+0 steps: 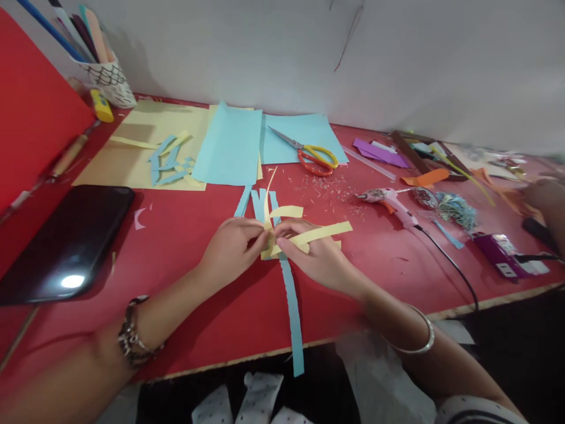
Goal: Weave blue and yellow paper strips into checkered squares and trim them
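Both hands meet over the middle of a red table, pinching crossed paper strips. My left hand (pixel 236 247) is closed at the fingertips on a yellow paper strip (pixel 266 206). Against it, my right hand (pixel 315 259) pinches the same bundle, with a second yellow strip (pixel 331 231) lying across its fingers. Blue paper strips (pixel 258 203) stick out beyond the fingertips. One long blue strip (pixel 292 318) runs toward me and hangs over the table's front edge. The fingers hide the spot where the strips cross.
Behind the hands lie blue paper sheets (pixel 232 144) and scissors (pixel 304 150). A black phone (pixel 66 241) is on the left, near a pen cup (pixel 110 79). At right are a pink glue gun (pixel 391 203), a purple power strip (pixel 501 253) and another person's hand (pixel 547 200).
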`<action>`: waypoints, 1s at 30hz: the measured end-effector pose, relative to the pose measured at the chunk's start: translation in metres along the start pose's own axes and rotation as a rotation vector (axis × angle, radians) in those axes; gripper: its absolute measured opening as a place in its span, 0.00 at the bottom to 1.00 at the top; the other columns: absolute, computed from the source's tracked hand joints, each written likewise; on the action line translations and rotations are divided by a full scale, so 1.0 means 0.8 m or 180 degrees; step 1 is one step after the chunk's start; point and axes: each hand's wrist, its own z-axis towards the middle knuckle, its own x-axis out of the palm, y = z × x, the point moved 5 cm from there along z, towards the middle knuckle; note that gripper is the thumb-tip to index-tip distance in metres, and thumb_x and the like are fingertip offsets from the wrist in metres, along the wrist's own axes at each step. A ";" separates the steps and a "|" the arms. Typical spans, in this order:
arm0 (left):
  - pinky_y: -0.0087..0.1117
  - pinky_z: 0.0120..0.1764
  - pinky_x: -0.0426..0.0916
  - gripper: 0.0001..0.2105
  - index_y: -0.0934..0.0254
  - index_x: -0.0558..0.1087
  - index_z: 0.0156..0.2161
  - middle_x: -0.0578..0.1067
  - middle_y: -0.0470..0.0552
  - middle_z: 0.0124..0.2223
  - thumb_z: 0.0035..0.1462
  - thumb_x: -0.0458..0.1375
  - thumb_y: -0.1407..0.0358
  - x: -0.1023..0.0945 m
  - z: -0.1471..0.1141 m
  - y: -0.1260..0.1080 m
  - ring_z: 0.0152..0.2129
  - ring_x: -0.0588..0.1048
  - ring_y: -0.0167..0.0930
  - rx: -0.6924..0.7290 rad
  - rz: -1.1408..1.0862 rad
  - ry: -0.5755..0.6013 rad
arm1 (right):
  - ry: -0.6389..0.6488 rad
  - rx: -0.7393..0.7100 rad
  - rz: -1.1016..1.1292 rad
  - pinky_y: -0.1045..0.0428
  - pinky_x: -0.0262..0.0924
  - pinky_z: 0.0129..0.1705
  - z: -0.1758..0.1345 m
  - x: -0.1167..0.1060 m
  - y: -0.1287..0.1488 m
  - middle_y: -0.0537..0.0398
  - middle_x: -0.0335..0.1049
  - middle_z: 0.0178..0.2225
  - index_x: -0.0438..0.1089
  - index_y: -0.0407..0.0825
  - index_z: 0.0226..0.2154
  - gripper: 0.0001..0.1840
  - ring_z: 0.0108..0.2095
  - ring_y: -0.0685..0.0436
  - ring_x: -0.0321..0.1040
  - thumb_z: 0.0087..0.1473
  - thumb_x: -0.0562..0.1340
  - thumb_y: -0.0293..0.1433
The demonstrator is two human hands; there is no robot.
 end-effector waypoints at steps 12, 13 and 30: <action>0.26 0.23 0.56 0.18 0.64 0.71 0.22 0.72 0.47 0.23 0.56 0.44 0.63 0.001 0.000 0.008 0.21 0.68 0.27 -0.0106 0.0259 -0.0027 | -0.0462 0.0321 0.0615 0.56 0.54 0.24 -0.012 -0.018 -0.021 0.60 0.62 0.22 0.63 0.49 0.25 0.04 0.23 0.53 0.59 0.48 0.56 0.31; 0.26 0.23 0.56 0.18 0.63 0.72 0.23 0.73 0.47 0.23 0.56 0.44 0.62 0.001 0.000 0.008 0.22 0.68 0.27 -0.0111 0.0276 -0.0038 | -0.0583 0.0388 0.0690 0.56 0.53 0.23 -0.014 -0.021 -0.024 0.60 0.61 0.22 0.62 0.49 0.24 0.05 0.23 0.53 0.58 0.47 0.56 0.32; 0.26 0.26 0.62 0.17 0.61 0.72 0.24 0.76 0.47 0.27 0.56 0.44 0.61 -0.002 -0.003 0.008 0.27 0.72 0.29 -0.0211 0.0433 -0.0158 | -0.1115 0.0211 -0.0897 0.54 0.59 0.29 -0.053 -0.054 -0.051 0.57 0.66 0.24 0.61 0.50 0.23 0.03 0.26 0.50 0.63 0.46 0.55 0.27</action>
